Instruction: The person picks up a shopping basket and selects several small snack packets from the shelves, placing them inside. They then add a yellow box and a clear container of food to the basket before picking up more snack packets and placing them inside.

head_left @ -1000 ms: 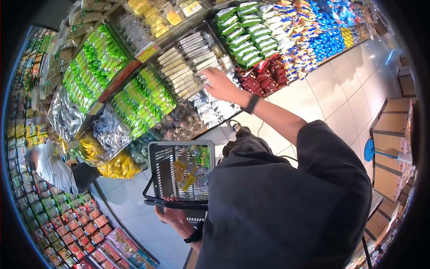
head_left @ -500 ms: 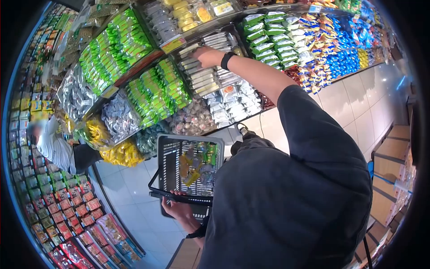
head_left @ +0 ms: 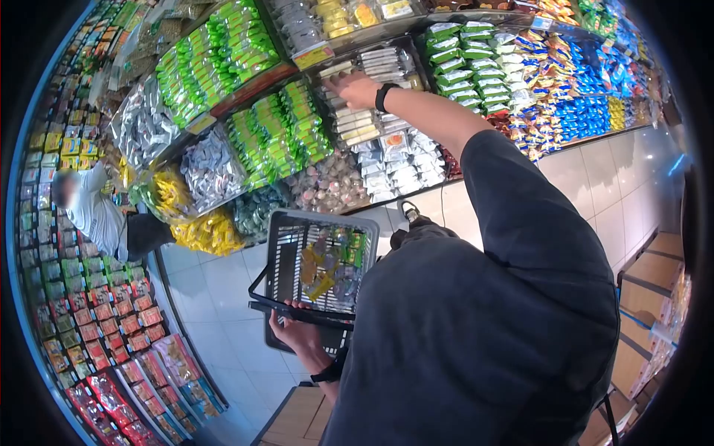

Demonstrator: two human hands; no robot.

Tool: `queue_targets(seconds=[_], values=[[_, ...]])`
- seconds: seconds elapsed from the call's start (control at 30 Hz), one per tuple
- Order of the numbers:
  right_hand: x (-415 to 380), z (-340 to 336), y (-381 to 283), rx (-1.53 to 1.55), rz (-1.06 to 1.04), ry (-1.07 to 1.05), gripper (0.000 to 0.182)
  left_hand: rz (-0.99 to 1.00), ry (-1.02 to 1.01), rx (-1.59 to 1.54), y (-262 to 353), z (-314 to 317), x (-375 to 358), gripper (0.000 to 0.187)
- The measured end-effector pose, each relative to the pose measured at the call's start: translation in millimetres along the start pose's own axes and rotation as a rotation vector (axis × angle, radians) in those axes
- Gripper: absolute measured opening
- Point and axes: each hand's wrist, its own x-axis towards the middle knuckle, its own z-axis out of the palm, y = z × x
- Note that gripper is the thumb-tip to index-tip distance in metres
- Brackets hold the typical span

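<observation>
My left hand point(head_left: 301, 332) is closed round the black handle of a grey shopping basket point(head_left: 275, 245). Inside the basket lie yellow packets point(head_left: 321, 285), green packets point(head_left: 352, 250) and several clear-wrapped pieces. My right hand point(head_left: 358, 91), with a black band on its wrist, reaches over a bin of pale wrapped sticks point(head_left: 383, 63). Its fingers are stretched out and somewhat apart, at the bin's left side. I see nothing held in them, though whether the fingertips touch the sticks is hard to make out.
Green packets point(head_left: 271, 137) fill the bin on the left, and dark green packets point(head_left: 465, 70) the one on the right. White packets point(head_left: 398, 160) lie nearer me. A person in a light shirt point(head_left: 100, 212) is by the left shelves. A wooden surface point(head_left: 297, 416) stands behind the basket.
The view has shifted, so the bins sit further right. My right hand's fingers look more spread over the sticks. My left hand keeps its hold on the basket handle.
</observation>
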Motion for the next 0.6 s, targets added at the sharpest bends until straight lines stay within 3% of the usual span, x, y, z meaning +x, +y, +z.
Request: queue_targets(seconds=[0.2, 0.23, 0.27, 0.3, 0.37, 0.4, 0.43, 0.47, 0.5, 0.53, 0.57, 0.6], values=[[-2.9, -18.0, 5.1, 0.172, 0.038, -0.081, 0.057, 0.021, 0.027, 0.004, -1.6, 10.6, -9.7, 0.037], [-5.2, -7.3, 11.9, 0.22, -0.017, 0.108, 0.06, 0.037, 0.03, 0.005, -1.2, 10.2, -10.6, 0.037], [-5.7, -17.1, 12.1, 0.225, -0.056, 0.171, 0.045, 0.014, 0.044, 0.006, 0.6, 5.0, -8.6, 0.039], [-5.8, -25.6, 11.3, 0.276, 0.086, -0.003, 0.039, 0.019, 0.054, -0.025, 1.1, -10.0, 0.6, 0.041], [-15.3, -41.0, -4.0, 0.33, 0.141, 0.374, 0.046, 0.012, 0.08, 0.008, 1.6, -4.7, -3.5, 0.038], [-19.4, -43.5, -8.2, 0.452, 0.203, 0.405, 0.054, 0.015, 0.065, 0.011, 1.2, -4.3, -5.7, 0.038], [-26.9, -60.6, -24.7, 0.534, 0.315, 0.259, 0.062, 0.014, 0.041, 0.015, 0.7, -2.2, -3.6, 0.038], [-37.7, -62.6, -41.8, 0.634, 0.285, 0.328, 0.069, 0.024, 0.042, 0.014, 0.5, -1.3, -2.2, 0.038], [-49.4, -67.8, -60.7, 0.777, 0.32, 0.11, 0.074, 0.023, 0.038, 0.014, -0.4, -2.0, -1.7, 0.038], [-62.3, -67.6, -83.8, 0.838, 0.253, 0.015, 0.072, 0.016, -0.01, 0.011, -0.5, -10.3, 4.8, 0.038], [-75.7, -71.6, -109.1, 1.049, 0.349, -0.244, 0.069, 0.009, -0.01, 0.006, -0.9, -11.4, 6.2, 0.038], [-90.2, -67.3, -136.7, 1.247, 0.328, -0.31, 0.065, 0.014, -0.011, 0.004, -1.4, -11.8, 8.3, 0.038]])
